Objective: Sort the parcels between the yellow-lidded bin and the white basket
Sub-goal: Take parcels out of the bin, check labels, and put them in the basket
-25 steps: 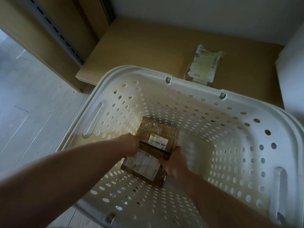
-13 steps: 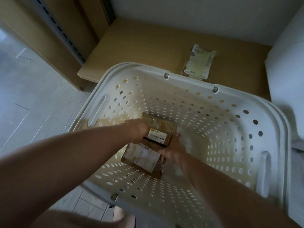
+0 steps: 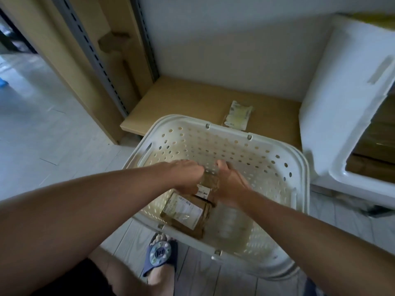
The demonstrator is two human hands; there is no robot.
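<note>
Down inside the white basket (image 3: 252,144) my left hand (image 3: 188,176) curls its fingers over the upper brown parcel (image 3: 208,184), while my right hand (image 3: 229,184) presses against its other side — fingers mostly hidden, so I cannot tell their grip. Just below lies a second labelled parcel (image 3: 186,212). Beyond the rim, a flat packet (image 3: 238,115) rests on the wooden shelf (image 3: 186,103) — the white bin (image 3: 342,103) stands right.

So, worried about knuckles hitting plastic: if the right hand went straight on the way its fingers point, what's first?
Probably the white basket's perforated far wall; the right hand points at it, though depth is unclear.
</note>
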